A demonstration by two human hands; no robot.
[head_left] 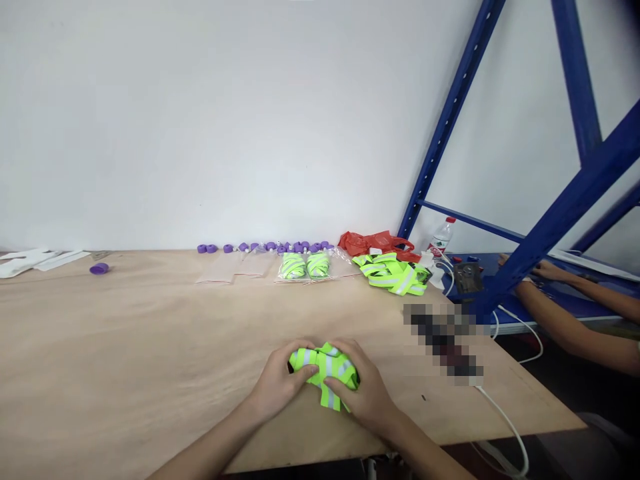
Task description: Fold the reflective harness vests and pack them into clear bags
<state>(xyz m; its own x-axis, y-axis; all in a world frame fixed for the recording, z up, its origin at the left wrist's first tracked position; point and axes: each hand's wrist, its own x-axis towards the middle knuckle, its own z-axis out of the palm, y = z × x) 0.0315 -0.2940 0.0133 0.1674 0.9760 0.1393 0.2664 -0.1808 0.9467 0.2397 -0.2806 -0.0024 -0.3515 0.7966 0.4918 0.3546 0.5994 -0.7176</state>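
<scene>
A bundle of neon-yellow strap with silvery stripes [329,366] is between my two hands, low over the front of the wooden table. My left hand [285,377] grips its left side, thumb across the front. On the right side my right hand [364,387] wraps round it, thumb pressed on the strap. A short strap end hangs down between the thumbs. Farther back, two similar bundles [305,265] lie in clear bags, and a loose pile of the same strap [395,273] is to their right.
Purple rolls [229,249] line the wall edge of the table [125,347]. A red plastic bag [373,244], a bottle [442,238] and a blue metal frame [445,127] stand right. Another person's arms [565,320] reach in there. A white cable [510,427] hangs at the right edge.
</scene>
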